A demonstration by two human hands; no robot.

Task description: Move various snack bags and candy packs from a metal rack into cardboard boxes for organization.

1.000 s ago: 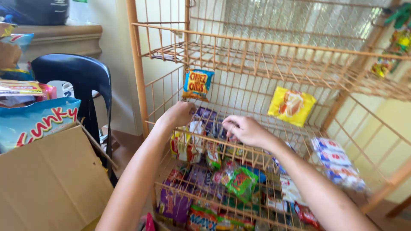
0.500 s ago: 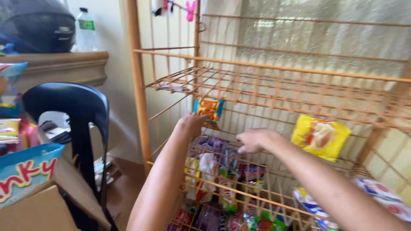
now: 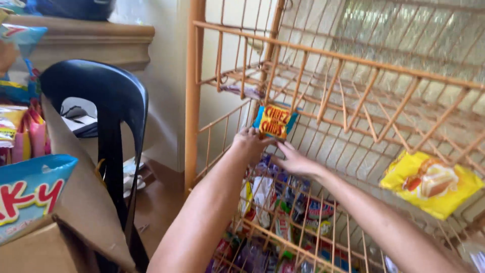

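In the wire rack (image 3: 323,55), snack packets (image 3: 275,121).

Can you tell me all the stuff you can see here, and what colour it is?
wire rack: one, orange, fills the right side.
small snack packet: one, orange and blue, on the rack's back wires, just above both hands.
yellow snack packet: one, on the rack at right.
mixed snack packets: many, assorted colours, in the lower basket.
plastic chair: one, black, left of the rack.
cardboard box: one, brown, bottom left.
blue snack bag: one, in the box.
left hand: reaches to just under the small packet.
right hand: open, just below the small packet.
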